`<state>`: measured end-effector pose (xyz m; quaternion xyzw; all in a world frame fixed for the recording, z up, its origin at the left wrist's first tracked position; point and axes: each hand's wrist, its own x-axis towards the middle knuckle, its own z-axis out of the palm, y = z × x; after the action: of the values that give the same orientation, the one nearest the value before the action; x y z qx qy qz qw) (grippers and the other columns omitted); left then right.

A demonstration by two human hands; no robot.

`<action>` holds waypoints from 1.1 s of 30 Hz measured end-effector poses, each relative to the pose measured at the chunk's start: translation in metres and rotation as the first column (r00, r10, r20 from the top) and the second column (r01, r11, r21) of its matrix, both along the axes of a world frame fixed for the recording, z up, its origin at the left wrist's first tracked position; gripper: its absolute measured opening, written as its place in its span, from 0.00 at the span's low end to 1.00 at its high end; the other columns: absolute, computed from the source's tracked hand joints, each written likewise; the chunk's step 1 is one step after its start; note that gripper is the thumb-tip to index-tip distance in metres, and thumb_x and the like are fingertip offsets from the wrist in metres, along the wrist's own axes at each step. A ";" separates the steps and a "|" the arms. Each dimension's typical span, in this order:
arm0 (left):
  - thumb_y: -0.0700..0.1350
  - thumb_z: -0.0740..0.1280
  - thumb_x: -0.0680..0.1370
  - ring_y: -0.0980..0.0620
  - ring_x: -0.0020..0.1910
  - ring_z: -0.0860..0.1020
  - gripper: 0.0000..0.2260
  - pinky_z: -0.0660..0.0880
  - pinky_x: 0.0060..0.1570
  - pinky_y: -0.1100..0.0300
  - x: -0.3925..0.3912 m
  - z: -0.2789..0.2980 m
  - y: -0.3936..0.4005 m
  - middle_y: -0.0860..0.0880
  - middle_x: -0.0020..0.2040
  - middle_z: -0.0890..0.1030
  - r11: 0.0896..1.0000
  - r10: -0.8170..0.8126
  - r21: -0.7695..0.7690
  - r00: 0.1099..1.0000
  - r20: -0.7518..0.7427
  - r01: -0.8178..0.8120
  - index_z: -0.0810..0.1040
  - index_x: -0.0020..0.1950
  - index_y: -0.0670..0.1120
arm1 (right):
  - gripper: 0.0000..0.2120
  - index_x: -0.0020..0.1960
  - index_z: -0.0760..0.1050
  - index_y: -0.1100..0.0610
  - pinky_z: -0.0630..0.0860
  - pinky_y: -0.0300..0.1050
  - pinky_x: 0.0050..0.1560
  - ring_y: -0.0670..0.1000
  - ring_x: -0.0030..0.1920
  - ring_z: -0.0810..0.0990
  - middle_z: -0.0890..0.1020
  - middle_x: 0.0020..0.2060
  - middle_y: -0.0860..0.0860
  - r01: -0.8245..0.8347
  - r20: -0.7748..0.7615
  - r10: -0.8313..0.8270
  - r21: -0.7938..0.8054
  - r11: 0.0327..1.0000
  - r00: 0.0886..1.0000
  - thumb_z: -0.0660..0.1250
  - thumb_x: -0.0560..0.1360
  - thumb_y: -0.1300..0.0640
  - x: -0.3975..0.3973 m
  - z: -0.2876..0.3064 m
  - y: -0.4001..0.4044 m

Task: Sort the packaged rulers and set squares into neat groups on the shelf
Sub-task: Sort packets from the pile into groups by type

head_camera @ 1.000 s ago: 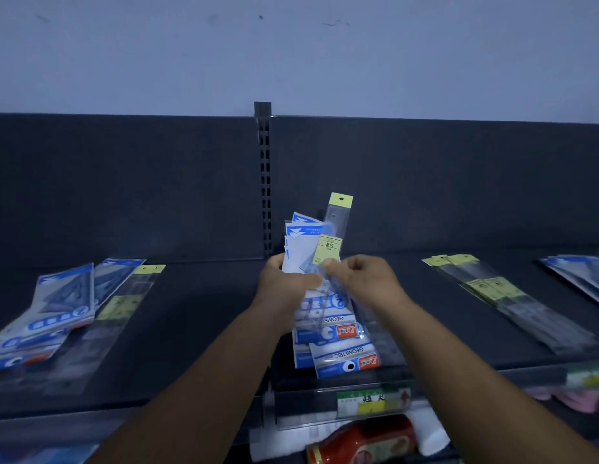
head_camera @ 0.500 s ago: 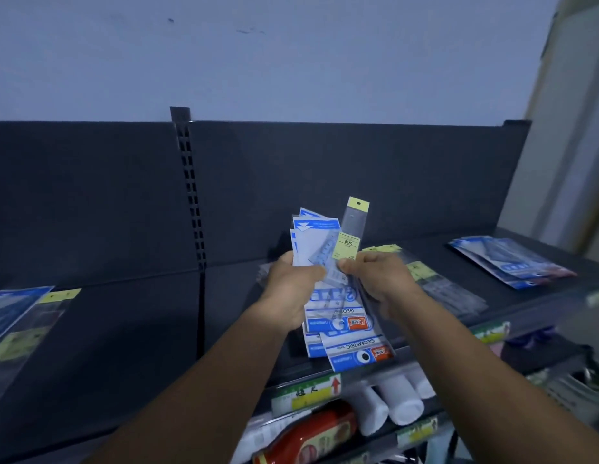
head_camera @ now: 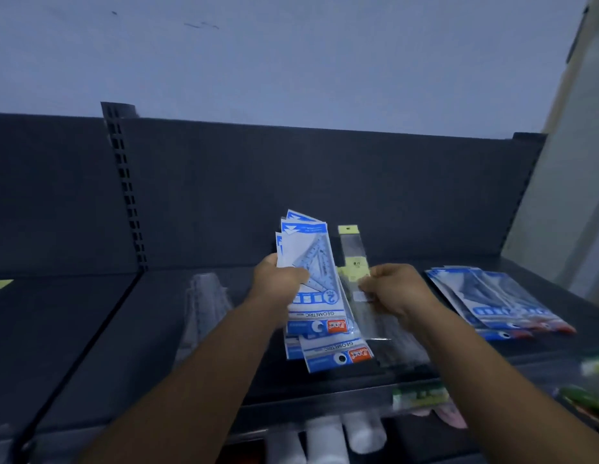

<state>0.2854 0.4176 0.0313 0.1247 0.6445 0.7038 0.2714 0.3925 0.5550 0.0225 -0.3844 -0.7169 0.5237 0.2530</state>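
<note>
1. Head view, hands: left hand (head_camera: 278, 279) grips a fanned stack of blue-and-white set square packs (head_camera: 311, 296), at least three counted by their staggered edges, held upright above the shelf with the fingers wrapped over the front
2. Right hand (head_camera: 395, 289) pinches one clear ruler sleeve (head_camera: 353, 256) with a yellow header, standing just right of the left hand's fingers and apart from the stack
3. Right of the right hand's fingers, a pile of blue set square packs (head_camera: 499, 303) lies flat on the shelf; about three or four, blurred
4. Left of the left hand's fingers lies a clear packet (head_camera: 204, 296), its contents too dim to tell
5. Below the right hand's fingers more clear sleeves (head_camera: 402, 346) lie on the shelf, count unclear
6. Surface: dark shelf (head_camera: 124, 346) with a dark back panel and one slotted upright (head_camera: 124, 182)
7. Room: pale wall (head_camera: 291, 61) above; white rolls (head_camera: 325, 437), about three, on the tier below
</note>
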 end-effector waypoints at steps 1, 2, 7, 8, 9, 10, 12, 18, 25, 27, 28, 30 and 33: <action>0.32 0.67 0.75 0.43 0.39 0.82 0.12 0.80 0.35 0.52 0.002 0.000 0.005 0.42 0.47 0.82 0.999 0.025 0.020 1.000 0.007 -0.025 0.74 0.56 0.42 | 0.02 0.44 0.78 0.61 0.78 0.50 0.42 0.52 0.33 0.76 0.80 0.35 0.56 -0.018 0.056 0.015 0.041 0.999 0.998 0.70 0.72 0.65 0.002 -0.004 0.009; 0.31 0.67 0.74 0.43 0.39 0.82 0.12 0.80 0.35 0.51 0.004 0.001 0.008 0.41 0.47 0.82 0.998 0.046 0.041 0.999 0.016 -0.046 0.74 0.56 0.42 | 0.04 0.43 0.77 0.58 0.78 0.51 0.45 0.53 0.35 0.77 0.80 0.35 0.55 -0.042 0.128 0.031 0.083 0.996 0.991 0.71 0.71 0.64 0.003 -0.009 0.018; 0.30 0.66 0.75 0.43 0.38 0.81 0.13 0.80 0.34 0.51 0.016 0.001 0.016 0.41 0.48 0.81 0.994 0.068 0.087 0.997 0.033 -0.070 0.73 0.57 0.42 | 0.09 0.41 0.78 0.57 0.71 0.42 0.41 0.52 0.40 0.78 0.81 0.39 0.52 -0.145 0.294 0.052 0.303 0.942 0.955 0.67 0.75 0.52 0.010 -0.011 0.024; 0.30 0.66 0.75 0.43 0.40 0.82 0.14 0.80 0.34 0.51 0.017 0.001 0.016 0.40 0.50 0.81 0.993 0.069 0.091 0.997 0.039 -0.072 0.73 0.57 0.42 | 0.12 0.44 0.78 0.57 0.70 0.42 0.41 0.52 0.42 0.79 0.82 0.40 0.52 -0.140 0.253 0.056 0.325 0.935 0.966 0.65 0.76 0.48 0.010 -0.007 0.021; 0.30 0.66 0.74 0.42 0.42 0.82 0.15 0.80 0.35 0.50 0.018 0.001 0.017 0.40 0.51 0.81 0.993 0.070 0.093 0.997 0.041 -0.073 0.73 0.58 0.42 | 0.15 0.46 0.79 0.58 0.71 0.42 0.40 0.51 0.43 0.79 0.82 0.41 0.51 -0.141 0.193 0.082 0.316 0.938 0.978 0.65 0.76 0.45 0.010 -0.002 0.016; 0.30 0.66 0.74 0.40 0.43 0.82 0.16 0.80 0.36 0.49 0.020 0.001 0.018 0.39 0.52 0.81 0.993 0.069 0.094 0.997 0.038 -0.072 0.73 0.59 0.42 | 0.16 0.46 0.79 0.57 0.72 0.41 0.39 0.49 0.42 0.80 0.83 0.41 0.50 -0.160 0.135 0.128 0.267 0.950 0.983 0.66 0.75 0.43 0.010 0.002 0.011; 0.29 0.65 0.74 0.38 0.46 0.82 0.17 0.81 0.41 0.46 0.024 0.000 0.021 0.38 0.53 0.81 0.993 0.048 0.103 0.998 0.032 -0.051 0.73 0.61 0.41 | 0.14 0.45 0.78 0.58 0.73 0.37 0.32 0.45 0.34 0.81 0.84 0.38 0.49 -0.231 0.046 0.227 0.107 0.967 0.973 0.70 0.73 0.46 0.010 0.009 0.000; 0.31 0.66 0.75 0.35 0.51 0.81 0.16 0.79 0.49 0.40 0.034 -0.001 0.027 0.35 0.55 0.81 0.985 -0.090 0.151 0.995 0.041 0.083 0.74 0.63 0.38 | 0.06 0.42 0.78 0.61 0.82 0.46 0.37 0.53 0.34 0.83 0.85 0.39 0.58 -0.151 -0.069 0.145 -0.089 0.985 0.987 0.72 0.73 0.58 0.019 0.011 -0.002; 0.28 0.64 0.75 0.39 0.43 0.82 0.15 0.80 0.39 0.49 0.052 -0.008 0.045 0.37 0.53 0.81 0.967 -0.218 0.147 0.975 0.043 0.210 0.75 0.60 0.38 | 0.09 0.48 0.76 0.64 0.82 0.53 0.44 0.56 0.41 0.85 0.85 0.43 0.59 0.029 -0.097 -0.041 -0.127 0.991 0.994 0.70 0.75 0.59 0.047 0.001 0.014; 0.28 0.65 0.75 0.41 0.41 0.82 0.14 0.80 0.37 0.50 0.059 -0.010 0.055 0.38 0.52 0.82 0.964 -0.237 0.133 0.971 0.032 0.231 0.76 0.59 0.39 | 0.09 0.50 0.75 0.64 0.82 0.53 0.45 0.56 0.42 0.85 0.85 0.44 0.59 0.064 -0.119 -0.080 -0.137 0.988 0.990 0.70 0.75 0.59 0.058 -0.001 0.020; 0.29 0.66 0.75 0.41 0.42 0.82 0.14 0.79 0.38 0.50 0.063 -0.010 0.061 0.38 0.52 0.82 0.964 -0.239 0.129 0.970 0.036 0.233 0.76 0.59 0.39 | 0.09 0.49 0.75 0.64 0.82 0.53 0.45 0.56 0.43 0.85 0.84 0.44 0.59 0.079 -0.127 -0.097 -0.140 0.987 0.987 0.70 0.75 0.59 0.063 -0.001 0.024; 0.30 0.66 0.75 0.40 0.43 0.82 0.13 0.80 0.40 0.48 0.073 -0.010 0.075 0.38 0.52 0.82 0.965 -0.241 0.123 0.969 0.050 0.234 0.77 0.58 0.40 | 0.08 0.48 0.74 0.63 0.82 0.52 0.43 0.56 0.44 0.84 0.84 0.44 0.59 0.104 -0.142 -0.123 -0.135 0.985 0.982 0.69 0.75 0.59 0.075 -0.001 0.036; 0.32 0.68 0.74 0.39 0.44 0.82 0.10 0.80 0.44 0.45 0.085 -0.008 0.101 0.40 0.51 0.83 0.973 -0.217 0.094 0.975 0.039 0.213 0.78 0.54 0.42 | 0.06 0.46 0.74 0.61 0.82 0.51 0.42 0.55 0.43 0.84 0.83 0.42 0.57 0.134 -0.158 -0.154 -0.132 0.982 0.975 0.69 0.76 0.59 0.093 0.001 0.060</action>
<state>0.3705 0.5183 0.0232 0.1885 0.5884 0.7012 0.3559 0.4856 0.6155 0.0231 -0.4046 -0.6304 0.5765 0.3263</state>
